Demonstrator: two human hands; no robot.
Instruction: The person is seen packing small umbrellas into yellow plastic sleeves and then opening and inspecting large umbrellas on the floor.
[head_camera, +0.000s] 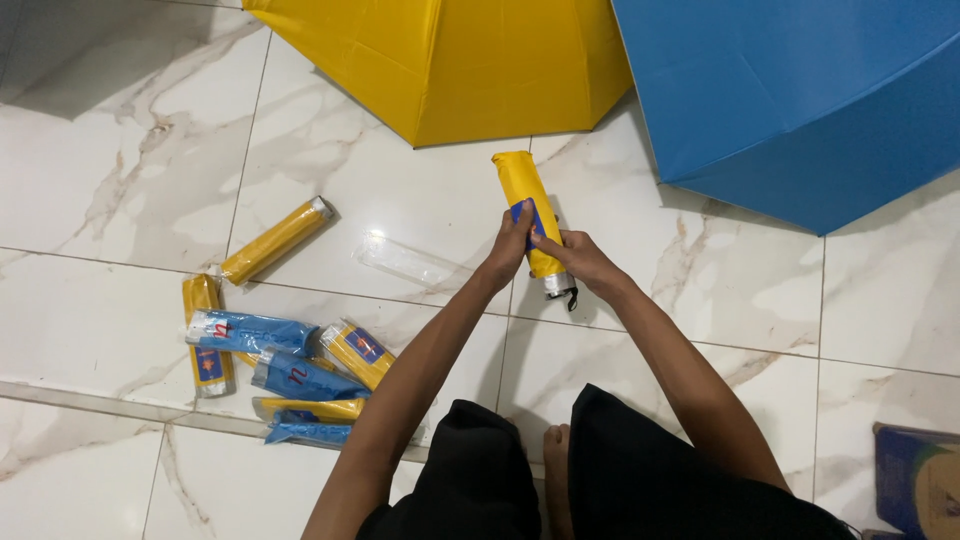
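Both my hands hold a folded yellow umbrella (524, 195) with a blue label over the marble floor. My left hand (508, 252) grips its left side near the label. My right hand (572, 258) holds its lower end, where a silver handle and a black strap (566, 291) stick out. The umbrella points away from me, tilted slightly left.
An open yellow umbrella (450, 60) and an open blue umbrella (800, 90) lie ahead. At the left sit several folded yellow and blue umbrellas in wrappers (290, 375), one lone yellow one (275, 240), and a clear plastic sleeve (405, 262). A box corner (915, 480) shows bottom right.
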